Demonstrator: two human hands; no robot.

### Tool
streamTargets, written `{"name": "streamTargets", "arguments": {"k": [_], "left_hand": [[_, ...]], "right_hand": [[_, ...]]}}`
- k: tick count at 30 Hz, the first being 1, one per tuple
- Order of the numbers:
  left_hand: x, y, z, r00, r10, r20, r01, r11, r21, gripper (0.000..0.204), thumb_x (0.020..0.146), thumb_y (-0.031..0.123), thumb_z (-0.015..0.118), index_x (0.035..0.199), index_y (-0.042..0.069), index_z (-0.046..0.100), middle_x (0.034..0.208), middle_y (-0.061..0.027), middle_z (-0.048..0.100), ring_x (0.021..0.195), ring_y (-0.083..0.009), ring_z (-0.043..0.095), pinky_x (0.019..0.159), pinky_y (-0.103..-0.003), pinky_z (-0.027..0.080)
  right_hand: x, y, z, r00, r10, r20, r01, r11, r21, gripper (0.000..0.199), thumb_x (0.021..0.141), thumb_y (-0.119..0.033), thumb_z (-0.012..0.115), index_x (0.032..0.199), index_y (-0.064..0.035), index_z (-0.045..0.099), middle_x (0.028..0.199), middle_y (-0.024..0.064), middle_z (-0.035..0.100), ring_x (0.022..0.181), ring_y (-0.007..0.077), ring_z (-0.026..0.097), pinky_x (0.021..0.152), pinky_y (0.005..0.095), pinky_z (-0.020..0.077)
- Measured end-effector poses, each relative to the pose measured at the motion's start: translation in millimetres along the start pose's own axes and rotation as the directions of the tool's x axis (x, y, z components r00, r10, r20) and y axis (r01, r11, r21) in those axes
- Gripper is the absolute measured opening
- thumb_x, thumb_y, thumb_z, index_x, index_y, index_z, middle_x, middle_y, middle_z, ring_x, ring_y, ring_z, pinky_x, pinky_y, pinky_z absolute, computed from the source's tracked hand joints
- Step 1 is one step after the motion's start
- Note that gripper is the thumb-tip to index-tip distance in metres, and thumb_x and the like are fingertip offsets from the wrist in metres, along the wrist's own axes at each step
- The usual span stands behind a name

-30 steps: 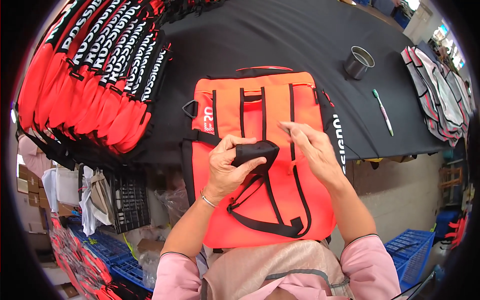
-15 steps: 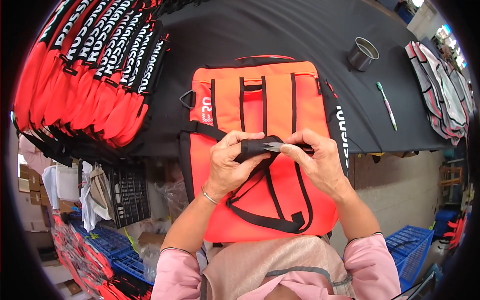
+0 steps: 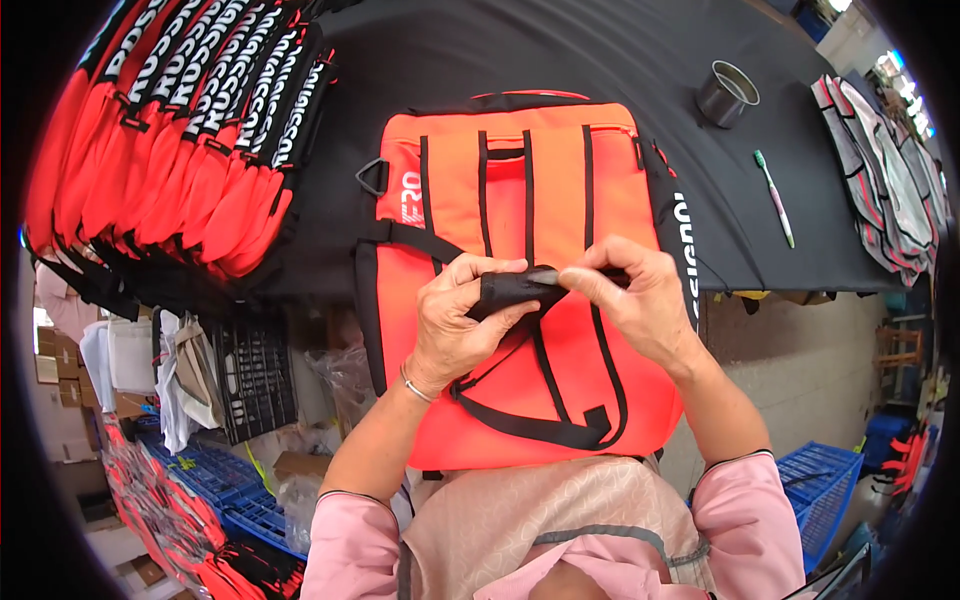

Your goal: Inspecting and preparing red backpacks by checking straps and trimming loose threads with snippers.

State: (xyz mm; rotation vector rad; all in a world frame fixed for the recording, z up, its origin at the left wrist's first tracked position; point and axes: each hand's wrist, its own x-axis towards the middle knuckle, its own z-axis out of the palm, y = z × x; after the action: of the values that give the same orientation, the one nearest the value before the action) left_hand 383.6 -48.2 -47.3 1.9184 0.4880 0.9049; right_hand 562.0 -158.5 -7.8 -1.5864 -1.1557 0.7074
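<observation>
An orange bag (image 3: 520, 190) with black straps lies flat at the near edge of a black table (image 3: 560, 50), hanging partly over it. My left hand (image 3: 455, 320) grips a black strap pad (image 3: 510, 288) above the bag's middle. My right hand (image 3: 635, 300) pinches the same pad's right end with thumb and forefinger. Black webbing (image 3: 545, 425) loops down from the pad across the bag's lower half.
A stack of orange and black bags (image 3: 170, 120) fills the table's left side. A metal cup (image 3: 728, 93) and a green toothbrush (image 3: 774, 197) lie to the right, with grey bags (image 3: 885, 170) beyond. Blue crates (image 3: 225, 490) and a black crate (image 3: 255, 380) stand on the floor.
Both hands have come together on the strap pad, and the right hand now pinches its end. The view has shifted so the bag sits higher and nearer.
</observation>
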Motion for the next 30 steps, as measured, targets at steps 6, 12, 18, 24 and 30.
{"name": "streamTargets", "arguments": {"k": [6, 12, 18, 24, 30], "left_hand": [[-67, -13, -26, 0.988, 0.049, 0.145, -0.052, 0.998, 0.02, 0.015, 0.091, 0.013, 0.066, 0.085, 0.0, 0.071, 0.106, -0.011, 0.068, 0.112, -0.0265, 0.059, 0.105, -0.043, 0.039], [-136, 8, -42, 0.922, -0.326, -0.208, 0.355, 0.927, 0.122, 0.025, 0.096, 0.02, 0.061, 0.108, -0.002, 0.065, 0.134, -0.0206, 0.048, 0.123, -0.027, 0.05, 0.101, -0.04, 0.043], [-170, 26, -53, 0.619, -0.711, 0.333, 0.755, 0.424, -0.5, 0.04, 0.09, 0.015, 0.07, 0.122, -0.002, 0.055, 0.109, -0.0077, 0.062, 0.095, -0.0136, 0.064, 0.082, -0.025, 0.054], [-175, 18, -40, 0.702, -0.637, 0.319, 0.608, 0.303, -0.734, 0.04, 0.085, 0.002, 0.068, 0.123, -0.005, 0.055, 0.117, -0.0099, 0.063, 0.106, -0.0159, 0.061, 0.094, -0.03, 0.049], [-199, -4, -28, 0.791, -0.592, 0.154, 0.36, 0.245, -0.9, 0.04, 0.085, 0.01, 0.071, 0.122, 0.009, 0.055, 0.112, -0.002, 0.063, 0.1, -0.0191, 0.061, 0.076, -0.04, 0.054]], "right_hand": [[2, 3, 3, 0.98, 0.12, -0.157, -0.072, 0.956, 0.285, 0.023, 0.096, -0.023, 0.065, 0.101, -0.0009, 0.062, 0.082, -0.0025, 0.057, 0.075, 0.004, 0.048, 0.067, 0.02, 0.0426], [-15, 12, 22, 0.987, 0.051, -0.154, -0.04, 0.997, 0.071, 0.037, 0.08, -0.009, 0.079, 0.11, -0.002, 0.058, 0.093, 0.0009, 0.053, 0.076, 0.0074, 0.054, 0.072, 0.0214, 0.0467], [-48, 0, 65, 0.984, 0.079, 0.157, -0.095, 0.99, 0.103, 0.014, 0.082, 0.001, 0.072, 0.094, -0.0017, 0.065, 0.081, -0.0002, 0.064, 0.077, 0.0066, 0.062, 0.072, 0.0221, 0.0499], [-54, 6, 91, 0.999, 0.049, 0.015, -0.048, 0.997, -0.053, 0.018, 0.08, -0.006, 0.078, 0.087, -0.0028, 0.061, 0.072, -0.0014, 0.057, 0.069, 0.0072, 0.054, 0.064, 0.024, 0.0477], [-38, 21, 94, 0.97, 0.243, 0.012, -0.231, 0.902, 0.364, 0.071, 0.079, -0.024, 0.078, 0.134, -0.0038, 0.037, 0.103, 0.0169, 0.057, 0.097, 0.0202, 0.055, 0.085, 0.0365, 0.0478]]}}
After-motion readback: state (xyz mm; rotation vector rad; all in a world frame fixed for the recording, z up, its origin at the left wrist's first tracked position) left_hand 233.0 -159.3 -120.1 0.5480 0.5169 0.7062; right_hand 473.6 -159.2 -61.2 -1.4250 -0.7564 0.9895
